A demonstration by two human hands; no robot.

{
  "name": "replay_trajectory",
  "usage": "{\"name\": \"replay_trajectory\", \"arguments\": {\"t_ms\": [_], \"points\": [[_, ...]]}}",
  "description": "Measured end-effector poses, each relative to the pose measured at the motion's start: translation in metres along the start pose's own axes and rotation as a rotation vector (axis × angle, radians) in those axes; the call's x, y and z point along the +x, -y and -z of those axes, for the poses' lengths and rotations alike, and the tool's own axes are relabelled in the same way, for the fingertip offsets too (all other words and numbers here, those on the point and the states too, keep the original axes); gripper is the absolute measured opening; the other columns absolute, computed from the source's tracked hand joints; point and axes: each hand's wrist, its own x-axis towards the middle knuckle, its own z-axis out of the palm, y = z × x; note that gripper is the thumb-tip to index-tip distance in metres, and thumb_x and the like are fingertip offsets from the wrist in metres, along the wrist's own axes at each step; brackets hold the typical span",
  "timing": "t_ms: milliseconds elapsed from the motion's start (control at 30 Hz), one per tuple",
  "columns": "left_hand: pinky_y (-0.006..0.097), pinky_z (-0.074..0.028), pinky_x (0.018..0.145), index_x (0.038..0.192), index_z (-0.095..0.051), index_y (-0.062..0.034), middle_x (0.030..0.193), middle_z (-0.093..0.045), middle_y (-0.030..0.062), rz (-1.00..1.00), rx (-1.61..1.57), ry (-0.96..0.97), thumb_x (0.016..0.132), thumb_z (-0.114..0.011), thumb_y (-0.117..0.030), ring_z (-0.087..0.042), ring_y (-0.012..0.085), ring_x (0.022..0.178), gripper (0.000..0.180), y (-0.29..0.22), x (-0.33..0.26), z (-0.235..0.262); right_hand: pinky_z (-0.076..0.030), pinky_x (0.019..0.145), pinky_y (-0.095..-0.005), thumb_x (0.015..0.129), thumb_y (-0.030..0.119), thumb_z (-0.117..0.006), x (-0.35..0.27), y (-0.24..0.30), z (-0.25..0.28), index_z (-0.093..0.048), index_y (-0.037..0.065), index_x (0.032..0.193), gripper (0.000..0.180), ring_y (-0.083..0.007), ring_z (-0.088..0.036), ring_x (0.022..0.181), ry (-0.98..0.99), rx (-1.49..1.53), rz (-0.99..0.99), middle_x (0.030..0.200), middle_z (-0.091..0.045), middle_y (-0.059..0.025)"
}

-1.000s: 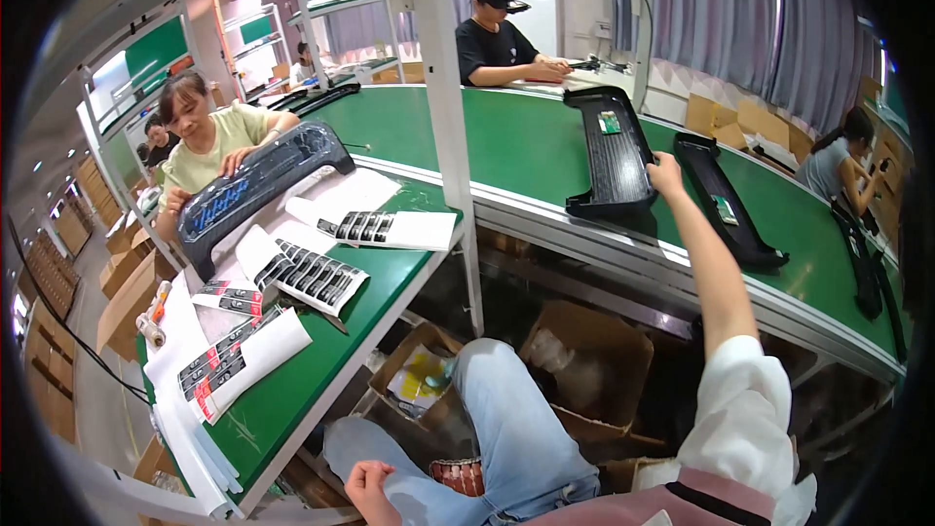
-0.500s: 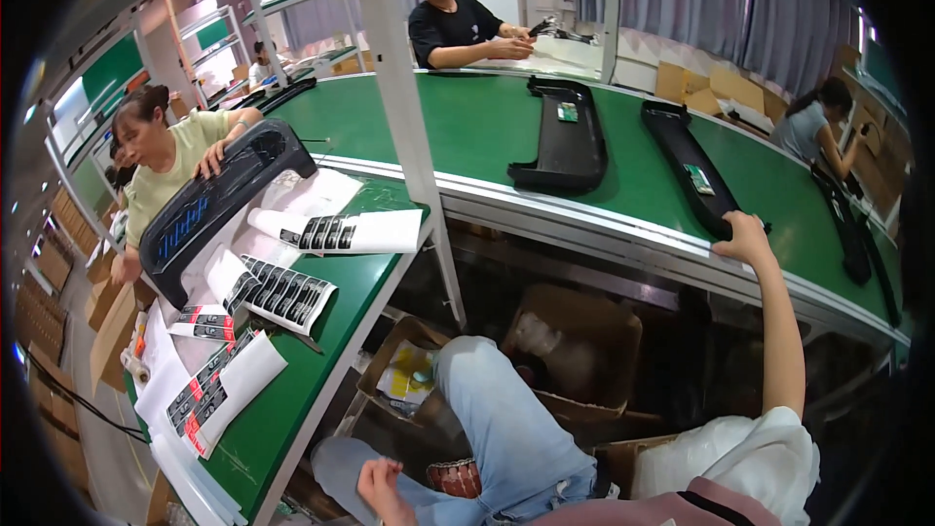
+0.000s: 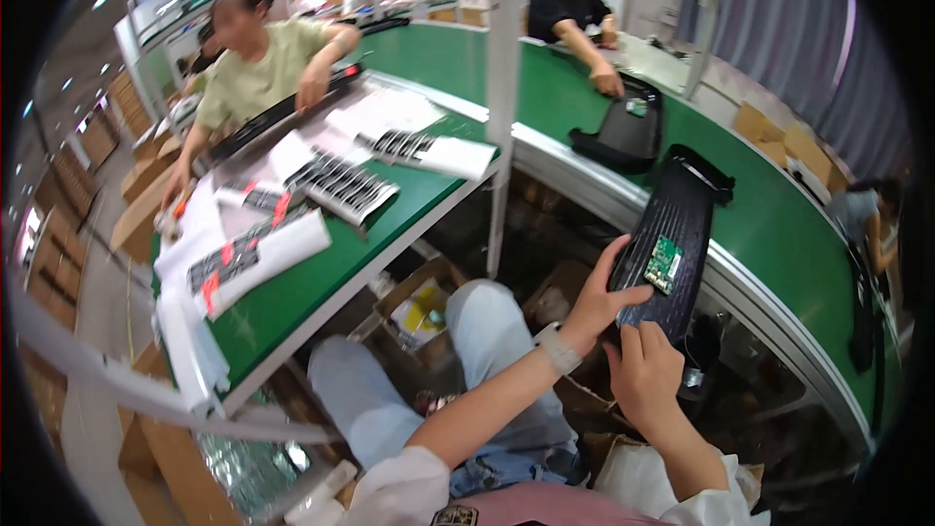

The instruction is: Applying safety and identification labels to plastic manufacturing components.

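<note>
A long black plastic housing is tilted in front of me, its far end over the edge of the green belt. A small green circuit board lies on its ribbed inner face. My left hand grips the housing's left edge, thumb on the inner face and fingers passing behind. At the near end, my right hand is closed on the rim, its fingertips partly hidden. Beyond it on the belt rests another black housing with a green board, and a co-worker in black reaches a hand to it.
A metal post stands between the belt and the green side table. Printed sticker sheets lie there, where a co-worker handles a black panel. Cardboard boxes sit below by my knees. More black housings are at right.
My right hand has drawn the nearer housing off the belt toward me. My left hand has risen from my lap to grip it. The view has turned left; the far co-worker now reaches out.
</note>
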Motion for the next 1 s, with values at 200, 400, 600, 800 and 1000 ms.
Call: {"name": "replay_trajectory", "arguments": {"t_ms": [200,400,600,800,1000], "points": [[0.026,-0.037,0.105,0.145,-0.043,-0.0016,0.140,-0.052,0.0110,-0.066,0.056,0.044,0.057,-0.054,-0.006,-0.052,0.0183,0.123,0.089,-0.029,-0.053,0.074,-0.052,0.071,-0.0369,0.069,0.012,-0.073,0.001,0.055,0.039,-0.059,0.000,0.116,0.051,-0.0311,-0.061,0.091,0.257,0.225,0.384,0.100,-0.060,-0.0148],[0.029,-0.031,0.112,0.143,-0.043,0.0045,0.140,-0.051,0.0145,0.036,0.178,-0.055,0.054,-0.057,-0.017,-0.048,0.0219,0.128,0.093,-0.087,-0.181,0.178,-0.052,0.060,-0.0333,0.068,0.005,-0.072,0.063,0.060,0.059,-0.067,0.007,0.101,0.033,-0.0260,-0.065,0.075,0.125,0.507,0.558,0.092,-0.063,-0.0104],[0.032,-0.026,0.115,0.144,-0.043,0.0026,0.145,-0.047,0.0135,0.185,0.233,-0.262,0.059,-0.063,-0.010,-0.043,0.0230,0.134,0.088,-0.089,-0.315,0.247,-0.052,0.064,-0.0343,0.078,0.003,-0.069,0.178,0.116,-0.051,-0.062,0.003,0.107,0.030,-0.0272,-0.065,0.075,0.334,0.818,0.513,0.091,-0.061,-0.0114],[0.034,-0.046,0.095,0.114,-0.066,-0.0007,0.117,-0.065,0.0124,0.203,1.041,-0.553,0.084,-0.067,-0.015,-0.061,0.0257,0.111,0.033,-0.109,-0.343,0.229,-0.050,0.079,-0.0395,0.086,0.011,-0.065,0.242,0.247,-0.170,-0.062,0.005,0.112,0.028,-0.0316,-0.063,0.093,0.271,0.899,0.698,0.101,-0.063,-0.0129],[0.036,-0.051,0.084,0.096,-0.068,-0.0030,0.102,-0.067,0.0128,-0.158,1.423,-0.617,0.082,-0.068,-0.012,-0.064,0.0322,0.095,0.017,-0.195,-0.309,0.165,-0.050,0.085,-0.0409,0.084,0.019,-0.068,0.266,0.325,-0.242,-0.064,0.006,0.114,0.033,-0.0335,-0.059,0.105,0.090,0.807,0.731,0.106,-0.062,-0.0131]]}}
